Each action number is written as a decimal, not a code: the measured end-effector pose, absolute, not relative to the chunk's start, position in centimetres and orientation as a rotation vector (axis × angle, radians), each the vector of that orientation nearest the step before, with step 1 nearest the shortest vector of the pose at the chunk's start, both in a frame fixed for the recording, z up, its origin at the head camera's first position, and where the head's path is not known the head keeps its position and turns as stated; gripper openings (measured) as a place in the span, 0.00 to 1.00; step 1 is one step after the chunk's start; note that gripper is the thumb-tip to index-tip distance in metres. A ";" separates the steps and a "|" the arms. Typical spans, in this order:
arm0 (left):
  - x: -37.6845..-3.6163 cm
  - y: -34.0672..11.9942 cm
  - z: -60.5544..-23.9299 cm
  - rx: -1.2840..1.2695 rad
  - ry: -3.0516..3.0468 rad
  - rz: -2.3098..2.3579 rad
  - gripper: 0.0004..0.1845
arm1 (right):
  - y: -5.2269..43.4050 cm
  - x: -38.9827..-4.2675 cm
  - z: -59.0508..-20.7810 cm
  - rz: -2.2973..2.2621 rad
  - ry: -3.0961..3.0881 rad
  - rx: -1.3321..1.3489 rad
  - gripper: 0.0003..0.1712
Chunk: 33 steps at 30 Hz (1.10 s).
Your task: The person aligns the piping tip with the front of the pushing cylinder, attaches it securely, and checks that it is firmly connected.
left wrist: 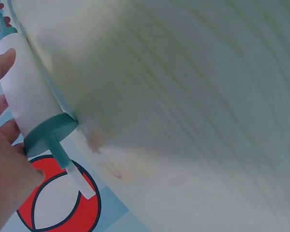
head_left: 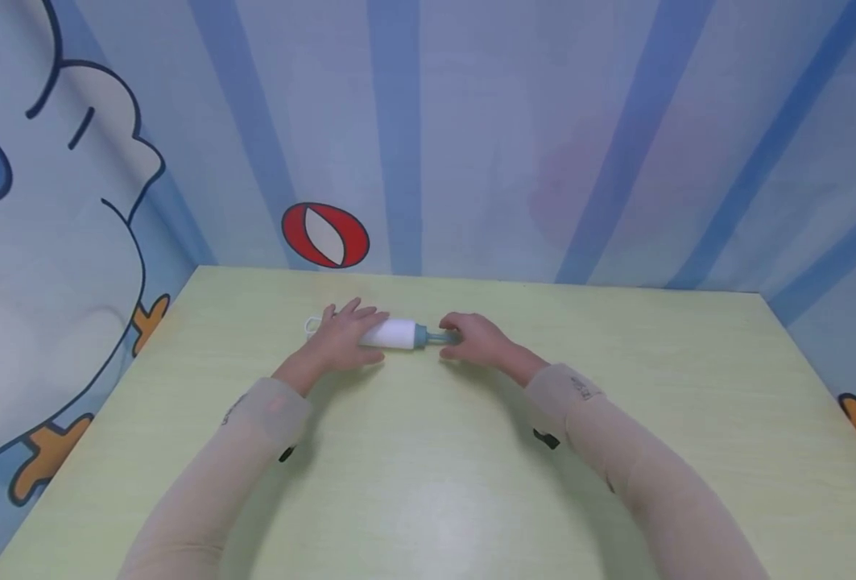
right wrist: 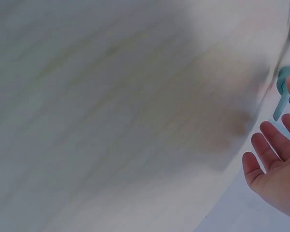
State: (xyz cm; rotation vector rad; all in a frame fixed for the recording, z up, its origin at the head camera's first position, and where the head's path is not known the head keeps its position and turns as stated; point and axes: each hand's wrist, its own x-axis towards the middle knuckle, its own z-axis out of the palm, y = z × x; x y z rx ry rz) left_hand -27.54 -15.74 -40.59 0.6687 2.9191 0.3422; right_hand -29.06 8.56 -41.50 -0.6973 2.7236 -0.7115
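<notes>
I note my left hand (head_left: 341,342) resting spread fingers on the lint roller (head_left: 391,333), my right hand (head_left: 474,338) pinching its teal handle; likely light, rigid, roll-prone.

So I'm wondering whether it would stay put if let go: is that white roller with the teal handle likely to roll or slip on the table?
The roller is a cylinder lying on its side on the smooth table, so it would probably roll easily. Its thin teal handle looks stiff. It's likely light, since the left hand only rests on it with fairly straight fingers.
</notes>
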 end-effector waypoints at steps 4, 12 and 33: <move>-27.5 -15.8 -40.7 0.670 2.929 0.339 0.34 | 9.2 -28.9 -41.5 -0.728 2.725 -0.683 0.28; -27.3 -16.4 -40.2 0.643 2.963 0.342 0.35 | 12.6 -27.5 -39.9 -0.852 2.723 -0.691 0.29; -26.6 -20.1 -38.7 0.530 3.041 0.429 0.34 | 23.9 -23.9 -37.7 -0.794 3.021 -0.578 0.32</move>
